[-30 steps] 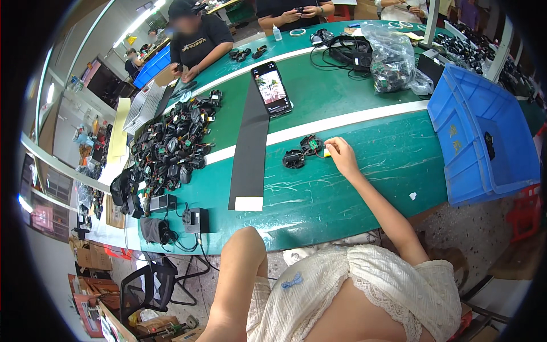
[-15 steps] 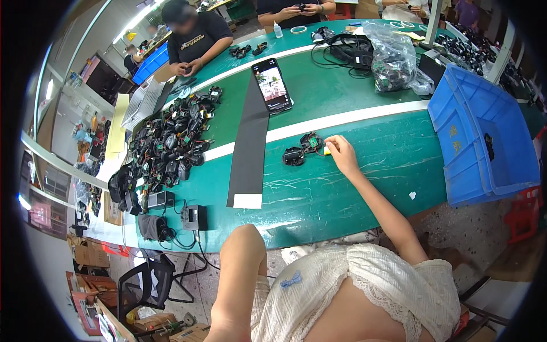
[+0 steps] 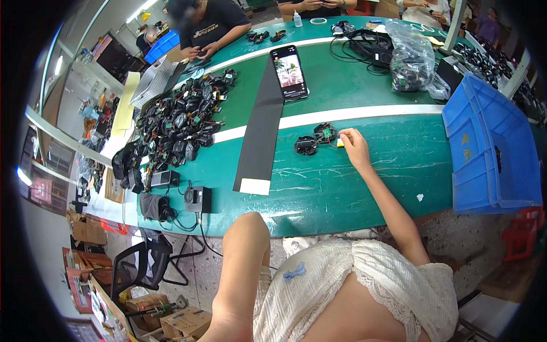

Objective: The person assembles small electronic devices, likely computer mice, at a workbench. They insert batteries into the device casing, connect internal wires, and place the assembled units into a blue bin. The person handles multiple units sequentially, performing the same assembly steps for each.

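Observation:
My right hand (image 3: 354, 147) rests over the green table, thumb and fingers pinched on a small yellow-and-white part (image 3: 340, 143). Red wires join this part to an opened black device with a green circuit board (image 3: 326, 134). Beside that lies its other black half (image 3: 306, 146), close to the board half. Of my left arm (image 3: 242, 256), only the bent elbow and part of the arm show; the hand is outside the picture.
A large heap of black devices (image 3: 185, 117) covers the table's left. A phone (image 3: 289, 73) stands by a dark strip (image 3: 259, 131). A blue crate (image 3: 476, 154) is at right, a bagged bundle (image 3: 410, 62) behind it. Co-workers (image 3: 213, 28) sit across the table.
The whole view has shifted, so the table's things appear farther right and a little higher. My right hand keeps its pinch beside the opened device.

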`<action>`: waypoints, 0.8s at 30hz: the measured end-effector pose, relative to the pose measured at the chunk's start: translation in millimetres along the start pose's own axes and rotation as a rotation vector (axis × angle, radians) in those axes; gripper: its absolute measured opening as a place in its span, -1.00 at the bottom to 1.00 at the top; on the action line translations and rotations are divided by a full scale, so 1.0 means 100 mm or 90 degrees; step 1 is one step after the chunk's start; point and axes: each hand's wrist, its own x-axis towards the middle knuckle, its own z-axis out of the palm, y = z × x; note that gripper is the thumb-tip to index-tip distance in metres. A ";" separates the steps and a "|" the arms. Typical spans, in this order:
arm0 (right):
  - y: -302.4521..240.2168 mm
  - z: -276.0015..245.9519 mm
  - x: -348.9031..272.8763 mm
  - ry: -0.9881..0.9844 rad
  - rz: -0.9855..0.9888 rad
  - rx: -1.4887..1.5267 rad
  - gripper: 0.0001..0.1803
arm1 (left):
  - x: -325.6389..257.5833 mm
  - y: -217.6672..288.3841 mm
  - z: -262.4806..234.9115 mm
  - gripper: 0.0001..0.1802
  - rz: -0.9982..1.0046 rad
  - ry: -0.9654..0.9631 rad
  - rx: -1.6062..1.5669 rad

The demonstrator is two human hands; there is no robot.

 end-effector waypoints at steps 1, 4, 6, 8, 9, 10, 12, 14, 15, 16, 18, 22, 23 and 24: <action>0.00 0.01 0.01 -0.005 -0.001 0.007 -0.87 | -0.01 -0.01 0.01 -0.71 0.005 0.024 -0.034; 0.02 0.02 0.02 -0.015 0.021 0.037 -0.87 | -0.11 -0.06 -0.02 -0.74 0.022 0.098 -0.139; 0.06 0.04 -0.04 -0.010 0.030 0.054 -0.87 | -0.42 -0.18 -0.18 -0.77 -0.061 0.156 -0.143; 0.11 -0.03 0.05 0.009 0.028 0.053 -0.87 | -0.95 -0.44 -0.27 -0.77 -0.283 0.059 -0.083; 0.08 -0.02 0.03 0.010 0.034 0.054 -0.87 | -1.24 -0.57 -0.30 -0.78 -0.431 -0.050 0.014; 0.02 -0.01 0.03 0.007 0.036 0.058 -0.87 | -1.49 -0.68 -0.33 -0.79 -0.548 -0.185 0.113; -0.07 0.01 -0.05 -0.035 0.066 0.110 -0.86 | -2.04 -0.91 -0.31 -0.71 -0.748 -0.374 0.132; -0.16 0.02 -0.04 -0.057 0.097 0.150 -0.86 | -2.83 -1.09 -0.48 -0.67 -0.604 -0.540 0.346; -0.05 0.00 -0.03 -0.068 0.090 0.165 -0.86 | -3.03 -1.09 -0.49 -0.62 -0.580 -0.574 0.375; 0.02 0.00 0.01 -0.082 0.092 0.164 -0.86 | -3.19 -1.11 -0.49 -0.58 -0.545 -0.602 0.403; 0.14 -0.05 0.00 -0.081 0.098 0.161 -0.86 | -3.45 -1.13 -0.56 -0.55 -0.533 -0.662 0.439; -0.04 -0.02 -0.01 -0.155 0.159 0.254 -0.77 | -3.45 -1.16 -0.68 -0.56 -0.539 -0.731 0.410; -0.04 -0.01 0.00 -0.168 0.178 0.291 -0.76 | -3.39 -1.15 -0.67 -0.56 -0.537 -0.741 0.418; -0.01 -0.01 0.03 -0.191 0.196 0.330 -0.75 | -3.38 -1.14 -0.65 -0.56 -0.543 -0.746 0.427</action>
